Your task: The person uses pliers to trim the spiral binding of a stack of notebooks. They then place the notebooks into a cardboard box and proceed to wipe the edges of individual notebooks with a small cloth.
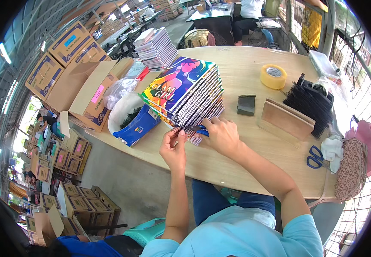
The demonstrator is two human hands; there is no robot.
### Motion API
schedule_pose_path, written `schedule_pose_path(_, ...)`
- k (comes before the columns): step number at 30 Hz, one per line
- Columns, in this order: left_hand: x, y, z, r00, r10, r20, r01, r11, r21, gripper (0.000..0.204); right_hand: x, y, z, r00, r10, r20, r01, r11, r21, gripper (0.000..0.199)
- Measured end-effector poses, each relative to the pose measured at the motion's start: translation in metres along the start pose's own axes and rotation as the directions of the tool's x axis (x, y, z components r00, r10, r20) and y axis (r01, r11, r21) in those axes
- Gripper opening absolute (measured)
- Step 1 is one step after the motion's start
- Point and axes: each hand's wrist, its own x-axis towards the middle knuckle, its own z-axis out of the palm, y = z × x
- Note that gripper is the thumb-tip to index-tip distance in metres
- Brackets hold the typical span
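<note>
A stack of spiral notebooks (181, 88) with colourful illustrated covers sits on the table in front of me, its black-and-white coil edges turned toward my right. At the stack's near corner, my left hand (173, 147) pinches the end of a spiral binding between thumb and fingers. My right hand (223, 135) grips blue-handled pliers (203, 131), their dark jaws pointing left at that same corner, close to my left fingertips. Fingers and coils partly hide the jaws, so whether they are closed on the wire cannot be made out.
Left of the stack stand a blue-and-white bin (137, 125) and an open carton (92, 96). Another book stack (156, 48) is behind. To the right lie yellow tape (273, 76), a dark small block (246, 105), a wooden-backed piece (287, 118), black brushes (307, 103), scissors (315, 157) and a patterned pouch (351, 169).
</note>
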Motion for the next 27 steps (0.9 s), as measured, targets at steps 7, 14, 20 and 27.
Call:
schedule_pose_path(7,-0.004,0.001,0.002,1.0,0.025,-0.006,-0.025,1.0,-0.001,0.018,0.002,-0.002,-0.006,0.998,-0.06,-0.029,0.059,0.997,-0.058,0.042)
schedule_pose_path(14,0.004,0.001,-0.022,0.999,-0.031,0.027,0.03,0.998,0.061,0.019,0.001,0.007,-0.02,0.992,-0.007,-0.124,0.006,1.0,-0.009,0.036)
schedule_pose_path(20,0.162,-0.018,-0.143,0.907,0.407,-0.109,-0.265,0.751,0.605,0.029,-0.003,0.004,-0.038,0.984,-0.028,-0.177,0.035,0.999,0.035,0.036)
schedule_pose_path(27,0.061,0.011,-0.047,0.975,0.22,0.009,-0.22,0.975,0.037,0.037,0.001,0.002,-0.021,0.985,-0.039,-0.171,0.023,0.995,-0.097,0.042)
